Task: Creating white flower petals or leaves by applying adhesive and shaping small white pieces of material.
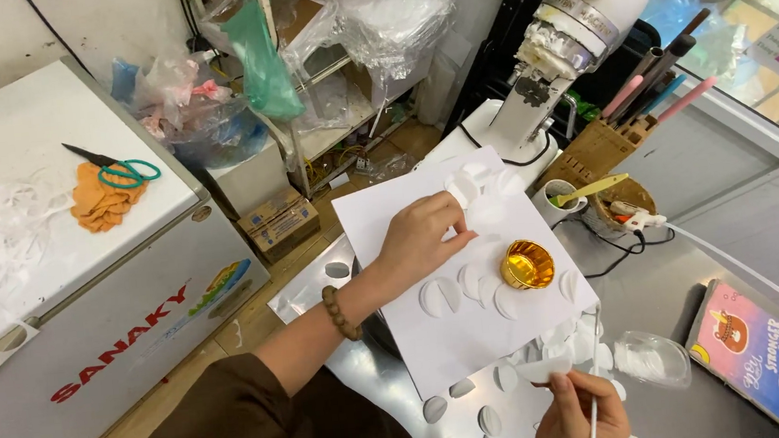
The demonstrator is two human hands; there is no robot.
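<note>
Head view: left hand (419, 235) presses fingers flat on a white sheet (399, 331) at centre. Right hand (576, 414), five o'clock, pinches a thin white stick (595, 422). Several white discs (440, 296) already lie around a gold foil cup (527, 264); more wait loose. A pink package (763, 360) at four o'clock; a cardboard box (279, 224) at ten.
</note>
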